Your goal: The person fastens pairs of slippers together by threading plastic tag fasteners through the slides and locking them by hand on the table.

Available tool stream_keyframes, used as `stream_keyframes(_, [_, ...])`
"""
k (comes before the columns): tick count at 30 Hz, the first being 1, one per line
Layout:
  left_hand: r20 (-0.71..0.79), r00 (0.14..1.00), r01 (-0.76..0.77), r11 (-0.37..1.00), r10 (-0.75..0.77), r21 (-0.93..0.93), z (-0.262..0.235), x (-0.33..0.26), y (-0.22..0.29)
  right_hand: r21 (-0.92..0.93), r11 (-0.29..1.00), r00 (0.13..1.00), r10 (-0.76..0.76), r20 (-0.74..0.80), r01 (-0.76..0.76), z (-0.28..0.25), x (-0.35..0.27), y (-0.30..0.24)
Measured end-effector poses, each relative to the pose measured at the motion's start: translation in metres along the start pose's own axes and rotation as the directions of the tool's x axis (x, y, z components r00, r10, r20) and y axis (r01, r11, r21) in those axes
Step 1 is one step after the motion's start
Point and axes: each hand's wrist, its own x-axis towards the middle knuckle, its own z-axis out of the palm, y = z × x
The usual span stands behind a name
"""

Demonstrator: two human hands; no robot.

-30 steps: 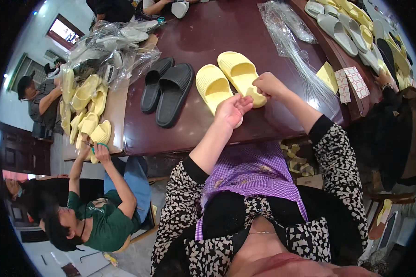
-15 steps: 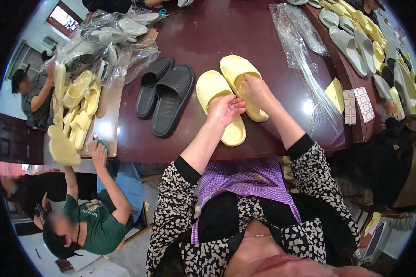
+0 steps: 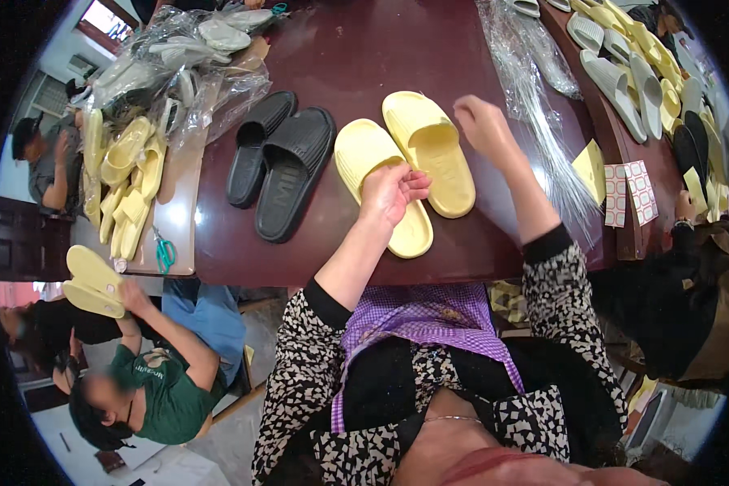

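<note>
On the glossy dark red table (image 3: 364,57) a pair of yellow slippers lies side by side, toes away from me. My left hand (image 3: 390,194) is on the left yellow slipper (image 3: 368,146), its fingers bent at the strap's opening; the thumb side is hidden. Apart from the right yellow slipper (image 3: 449,182), just beyond its right edge, my right hand (image 3: 486,128) hovers with curled fingers pressed together. Whether it holds anything small is hidden. Left of them rest a larger black slipper (image 3: 292,182) and another black slipper (image 3: 251,150) that it partly overlaps.
Bagged slippers (image 3: 211,40) and a yellow slipper pile (image 3: 130,170) fill the left, with teal scissors (image 3: 164,253) nearby. Thin pale strands (image 3: 555,174) and patterned cards (image 3: 628,193) lie right, before more slippers (image 3: 611,89). A co-worker (image 3: 162,381) holds yellow slippers (image 3: 93,279).
My right hand has left the right yellow slipper and moved up and right. My left hand stays at its slipper. The co-worker's scissors now lie on the table.
</note>
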Motion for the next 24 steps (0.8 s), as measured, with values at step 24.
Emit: stream_keyframes(24, [-0.086, 0.992, -0.084, 0.994, 0.090, 0.070, -0.004, 0.005, 0.003, 0.369, 0.920, 0.814, -0.313, 0.489, 0.132, 0.090, 0.089, -0.067])
